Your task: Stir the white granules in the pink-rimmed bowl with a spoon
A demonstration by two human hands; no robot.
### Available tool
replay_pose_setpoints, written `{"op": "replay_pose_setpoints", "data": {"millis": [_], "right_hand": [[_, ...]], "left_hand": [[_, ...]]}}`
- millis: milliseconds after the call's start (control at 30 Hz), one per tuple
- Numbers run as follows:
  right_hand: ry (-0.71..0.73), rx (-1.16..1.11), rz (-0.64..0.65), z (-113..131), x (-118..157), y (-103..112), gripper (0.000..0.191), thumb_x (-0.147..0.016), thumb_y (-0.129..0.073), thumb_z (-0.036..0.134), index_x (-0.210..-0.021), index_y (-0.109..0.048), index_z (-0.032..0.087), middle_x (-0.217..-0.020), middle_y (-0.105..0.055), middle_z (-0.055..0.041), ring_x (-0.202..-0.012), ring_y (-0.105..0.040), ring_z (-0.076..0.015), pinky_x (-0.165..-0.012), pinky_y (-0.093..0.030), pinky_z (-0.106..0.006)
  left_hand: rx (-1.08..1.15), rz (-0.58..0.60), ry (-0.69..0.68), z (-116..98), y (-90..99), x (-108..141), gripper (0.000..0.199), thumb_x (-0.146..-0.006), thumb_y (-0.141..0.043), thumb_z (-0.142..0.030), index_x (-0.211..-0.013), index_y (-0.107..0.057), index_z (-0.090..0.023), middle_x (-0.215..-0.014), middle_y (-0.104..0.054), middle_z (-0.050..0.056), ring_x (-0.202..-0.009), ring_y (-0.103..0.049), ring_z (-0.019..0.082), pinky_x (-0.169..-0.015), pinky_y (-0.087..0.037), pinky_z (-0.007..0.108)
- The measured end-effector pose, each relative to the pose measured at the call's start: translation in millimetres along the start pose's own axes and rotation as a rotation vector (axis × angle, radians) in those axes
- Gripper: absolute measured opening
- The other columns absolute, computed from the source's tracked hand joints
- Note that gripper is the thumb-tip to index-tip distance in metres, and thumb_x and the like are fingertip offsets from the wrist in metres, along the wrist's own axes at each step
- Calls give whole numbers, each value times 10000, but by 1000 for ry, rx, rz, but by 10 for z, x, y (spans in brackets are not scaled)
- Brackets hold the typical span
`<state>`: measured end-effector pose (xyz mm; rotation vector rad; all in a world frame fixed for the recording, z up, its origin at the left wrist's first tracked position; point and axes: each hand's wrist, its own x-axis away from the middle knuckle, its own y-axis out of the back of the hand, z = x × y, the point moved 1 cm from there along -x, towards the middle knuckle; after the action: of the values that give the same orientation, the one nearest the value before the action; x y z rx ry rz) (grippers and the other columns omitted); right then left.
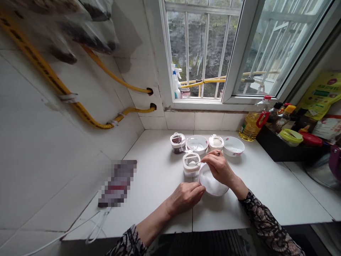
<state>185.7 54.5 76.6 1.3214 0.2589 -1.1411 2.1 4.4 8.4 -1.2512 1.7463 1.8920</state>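
In the head view, the left hand (188, 195) held the near-left edge of a white bowl (216, 195), its fingers drawn narrowly together at the rim. The right hand (218, 166) passed above the bowl, thumb and fingers in a close pinch on the handle of a small spoon (197, 163). The spoon's head lay inside the mouth of a squarish storage jar (191, 172), just beyond the left hand's fingertips and to the left of the right hand.

The spoon was probably light and stiff, best taken by the handle's end, where the right hand had it; its load would likely spill if tilted. The bowl seemed rigid, smooth and possibly breakable, so its rim offered the surest hold. The jar looked like hard plastic or glass, slippery on its flat sides and better steadied around the body.

The spoon looked pale, though the right hand covered part of its handle. The jar had a see-through body under a white collar. The bowl carried a pinkish rim, and a fine white substance (213, 185), grains or powder, covered its inside. Beyond the hands, a similar jar (177, 145) with dark reddish contents stood on the white tiled countertop (160, 160).
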Motion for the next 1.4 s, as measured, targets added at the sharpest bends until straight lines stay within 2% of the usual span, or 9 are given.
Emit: {"op": "replay_pose_setpoints", "data": {"millis": [167, 233, 433, 600, 733, 900, 1033, 1233, 1400], "right_hand": [[-260, -113, -207, -94, 76, 170, 163, -911, -509, 142, -870, -646, 221, -712, -674, -13, -707, -616, -188, -714, -476, -329], [-332, -94, -236, -159, 133, 224, 174, -871, -496, 132, -799, -631, 215, -676, -640, -2, -650, -585, -175, -679, -461, -316], [-259, 95, -66, -275, 228, 207, 198, -786, -465, 115, -679, -602, 210, -620, -621, -10, -647, -535, -181, -755, -406, -351], [-293, 35, 67, -260, 227, 117, 208, -772, -453, 120, -675, -619, 199, -639, -655, -22, -655, -549, -180, -804, -389, -368], [-488, -96, -10, -277, 223, 140, 201, -729, -453, 150, -630, -617, 210, -577, -616, 2, -637, -558, -170, -792, -401, -346], [-814, -400, -116, -347, 223, 177, 161, -659, -472, 223, -601, -622, 207, -502, -549, 20, -521, -498, -146, -575, -380, -276], [-964, -543, -210, -419, 230, 173, 142, -601, -507, 242, -552, -633, 197, -465, -539, 23, -498, -484, -139, -570, -381, -275], [-1008, -604, -230, -464, 238, 174, 142, -596, -525, 257, -563, -646, 188, -464, -550, 20, -497, -494, -135, -602, -417, -291], [-986, -642, -248, -390, 181, 110, 131, -632, -555, 276, -649, -652, 189, -535, -602, 13, -559, -551, -150, -660, -464, -303]], "left_hand": [[19, 6, -2, -1, 10, 0, 132, -959, -443, -101, -1001, -554, -159, -745, -652, 20, -585, -610, 108, -497, -460, 204], [31, 9, -1, -2, 14, -3, 126, -959, -447, -100, -1004, -549, -159, -753, -655, 21, -591, -615, 109, -498, -464, 203], [51, 17, 1, -2, 15, -5, 126, -958, -451, -105, -1013, -550, -161, -749, -654, 20, -586, -620, 109, -497, -474, 200], [45, 26, 13, -11, 22, -8, 128, -956, -455, -107, -1007, -556, -166, -740, -656, 15, -587, -626, 102, -517, -486, 187], [41, 23, 9, -15, 30, -19, 128, -966, -445, -109, -1011, -550, -165, -749, -662, 19, -595, -627, 106, -518, -482, 193], [42, 16, -5, -16, 35, -29, 127, -969, -440, -106, -1022, -543, -160, -749, -657, 21, -596, -622, 110, -504, -470, 200], [45, 17, -10, -14, 35, -28, 124, -979, -432, -116, -1027, -537, -159, -755, -660, 24, -594, -623, 114, -501, -469, 207], [46, 11, -11, -5, 24, -22, 121, -973, -438, -109, -1021, -539, -156, -748, -655, 24, -590, -622, 114, -494, -465, 203], [45, 25, -4, -5, 22, -13, 131, -961, -441, -103, -1020, -546, -156, -745, -649, 20, -587, -614, 108, -505, -467, 196]]}}
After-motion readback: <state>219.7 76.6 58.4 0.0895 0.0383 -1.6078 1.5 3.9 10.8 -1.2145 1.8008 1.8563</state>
